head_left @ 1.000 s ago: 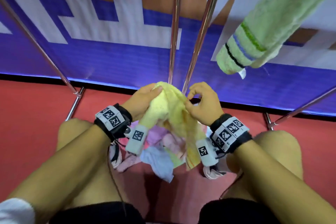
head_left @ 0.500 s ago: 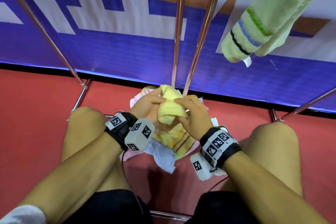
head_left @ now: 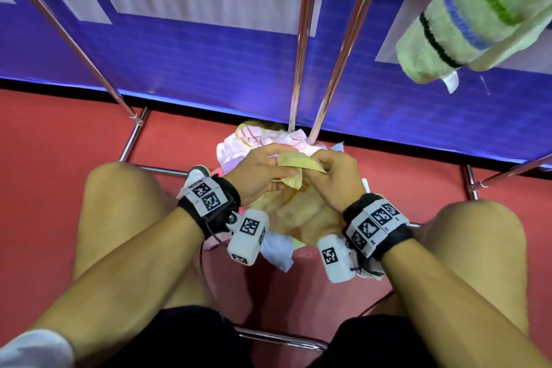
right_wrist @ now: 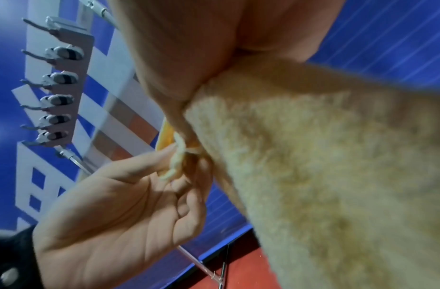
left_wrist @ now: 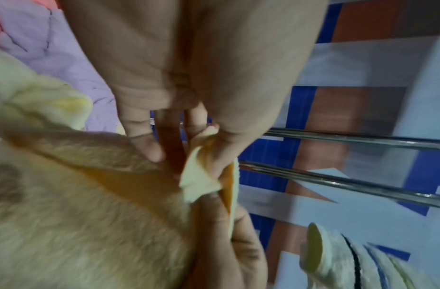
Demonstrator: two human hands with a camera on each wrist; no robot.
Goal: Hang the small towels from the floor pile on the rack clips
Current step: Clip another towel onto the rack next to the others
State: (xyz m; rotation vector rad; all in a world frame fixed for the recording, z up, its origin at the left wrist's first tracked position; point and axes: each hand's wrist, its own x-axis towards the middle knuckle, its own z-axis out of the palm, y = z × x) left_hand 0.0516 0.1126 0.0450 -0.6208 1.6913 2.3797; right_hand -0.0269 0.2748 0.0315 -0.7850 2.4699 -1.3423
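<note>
Between the two bent knees, the left hand [head_left: 259, 172] and right hand [head_left: 334, 178] meet, fingers curled, each pinching the top edge of the yellow towel [head_left: 298, 163]. The towel hangs down under both grips. Just past them sits the towel pile [head_left: 257, 140] on the red floor [head_left: 59, 143]. Farther up hangs a green towel [head_left: 466, 27].

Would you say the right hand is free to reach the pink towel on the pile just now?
Probably not: the right hand and left hand both pinch the yellow towel, though the pink towel lies uncovered just beyond.
</note>
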